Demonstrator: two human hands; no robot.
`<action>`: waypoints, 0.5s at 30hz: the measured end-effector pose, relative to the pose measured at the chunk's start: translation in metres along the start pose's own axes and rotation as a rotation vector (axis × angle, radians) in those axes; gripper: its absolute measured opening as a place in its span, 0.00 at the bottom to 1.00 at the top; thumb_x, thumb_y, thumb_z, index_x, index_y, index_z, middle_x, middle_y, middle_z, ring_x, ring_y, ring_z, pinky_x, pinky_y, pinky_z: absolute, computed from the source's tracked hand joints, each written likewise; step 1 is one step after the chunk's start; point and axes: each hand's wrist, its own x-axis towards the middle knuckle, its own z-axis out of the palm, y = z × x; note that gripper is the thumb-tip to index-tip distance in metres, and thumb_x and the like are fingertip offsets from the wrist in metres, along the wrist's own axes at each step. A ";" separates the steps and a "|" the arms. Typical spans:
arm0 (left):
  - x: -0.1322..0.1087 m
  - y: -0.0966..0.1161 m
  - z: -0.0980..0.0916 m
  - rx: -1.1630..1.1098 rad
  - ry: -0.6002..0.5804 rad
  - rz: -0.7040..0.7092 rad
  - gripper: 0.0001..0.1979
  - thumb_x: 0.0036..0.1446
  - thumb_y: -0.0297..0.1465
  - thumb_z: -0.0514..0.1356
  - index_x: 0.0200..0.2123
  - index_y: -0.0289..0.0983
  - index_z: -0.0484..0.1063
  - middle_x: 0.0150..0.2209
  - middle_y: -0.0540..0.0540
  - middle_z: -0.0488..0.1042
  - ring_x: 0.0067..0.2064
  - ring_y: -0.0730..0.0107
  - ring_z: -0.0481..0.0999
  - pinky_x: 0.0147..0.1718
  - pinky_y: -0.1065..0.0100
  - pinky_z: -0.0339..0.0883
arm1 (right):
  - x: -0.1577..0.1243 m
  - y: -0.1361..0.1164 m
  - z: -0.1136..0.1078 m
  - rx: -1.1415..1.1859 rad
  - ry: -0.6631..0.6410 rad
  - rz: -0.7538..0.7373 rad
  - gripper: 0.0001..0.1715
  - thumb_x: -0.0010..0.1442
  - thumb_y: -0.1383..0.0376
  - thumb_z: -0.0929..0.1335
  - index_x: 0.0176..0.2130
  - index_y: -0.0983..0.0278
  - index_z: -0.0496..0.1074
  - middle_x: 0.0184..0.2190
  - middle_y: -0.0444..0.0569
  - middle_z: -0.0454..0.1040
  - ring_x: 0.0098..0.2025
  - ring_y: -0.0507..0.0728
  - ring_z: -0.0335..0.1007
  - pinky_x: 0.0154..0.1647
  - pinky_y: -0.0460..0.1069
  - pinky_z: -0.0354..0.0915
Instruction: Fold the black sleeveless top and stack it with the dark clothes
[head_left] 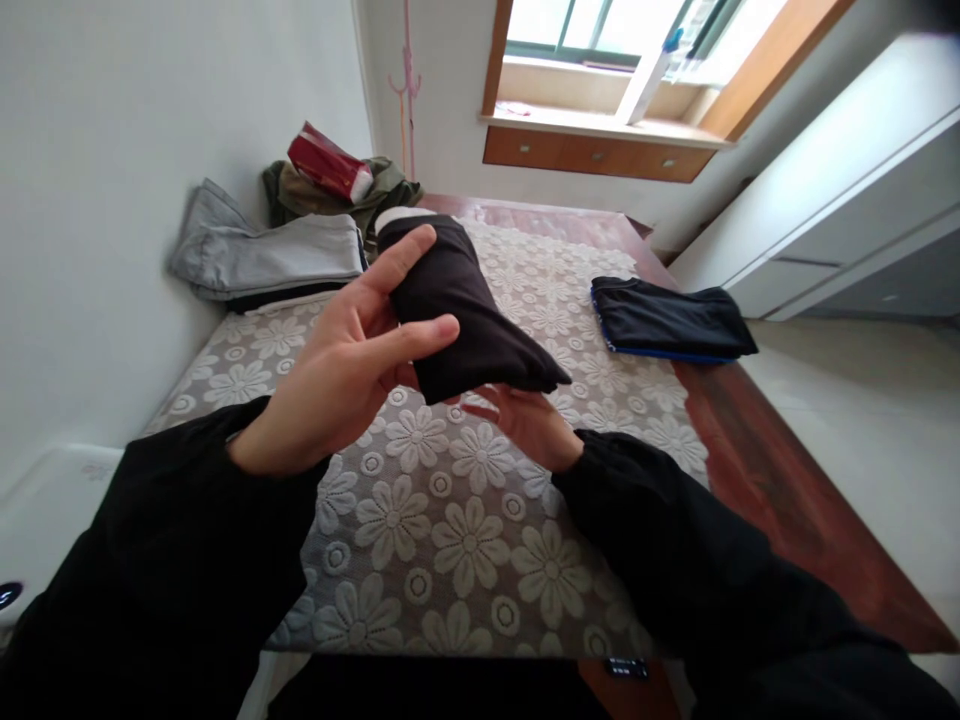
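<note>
Above the middle of the table, a small folded black garment (457,310) is held up at a tilt, its narrow end pointing to the right. My left hand (345,360) is closed on its left side, with the thumb and a finger lying across the front and other fingers hidden behind. Under the lower right edge, my right hand (529,420) supports the garment; its thumb and part of its fingers are hidden by the cloth.
A floral lace tablecloth (469,540) covers much of the reddish wooden table (795,490). Folded grey trousers (285,255) top a pile at left, near a red tissue pack (326,165) on olive clothing (386,190). Folded dark clothes (675,310) lie at right. A wall borders the left.
</note>
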 end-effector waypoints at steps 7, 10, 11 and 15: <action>0.035 -0.037 0.006 -0.269 0.026 -0.090 0.33 0.72 0.33 0.62 0.77 0.46 0.61 0.63 0.44 0.78 0.65 0.40 0.79 0.59 0.43 0.82 | 0.018 -0.014 -0.073 0.287 0.329 -0.128 0.35 0.73 0.40 0.56 0.66 0.47 0.73 0.73 0.39 0.69 0.78 0.62 0.58 0.75 0.69 0.64; 0.053 -0.082 0.015 -0.376 0.027 -0.094 0.32 0.67 0.27 0.67 0.72 0.41 0.69 0.63 0.45 0.79 0.69 0.44 0.76 0.70 0.42 0.72 | 0.023 -0.003 -0.097 0.593 0.530 -0.151 0.19 0.63 0.43 0.72 0.47 0.49 0.81 0.57 0.33 0.83 0.74 0.59 0.64 0.76 0.59 0.65; 0.058 -0.098 0.018 -0.372 0.023 -0.090 0.32 0.65 0.26 0.68 0.71 0.40 0.71 0.65 0.45 0.78 0.70 0.45 0.75 0.72 0.42 0.70 | 0.024 0.000 -0.103 0.603 0.534 -0.103 0.21 0.60 0.41 0.74 0.44 0.51 0.81 0.53 0.37 0.85 0.72 0.62 0.68 0.75 0.60 0.66; 0.068 -0.153 0.023 -0.237 0.035 -0.081 0.34 0.60 0.26 0.70 0.70 0.36 0.73 0.72 0.42 0.73 0.74 0.46 0.70 0.78 0.43 0.59 | 0.027 0.009 -0.118 0.349 0.488 0.178 0.36 0.44 0.35 0.81 0.42 0.56 0.80 0.39 0.49 0.86 0.56 0.75 0.80 0.61 0.70 0.76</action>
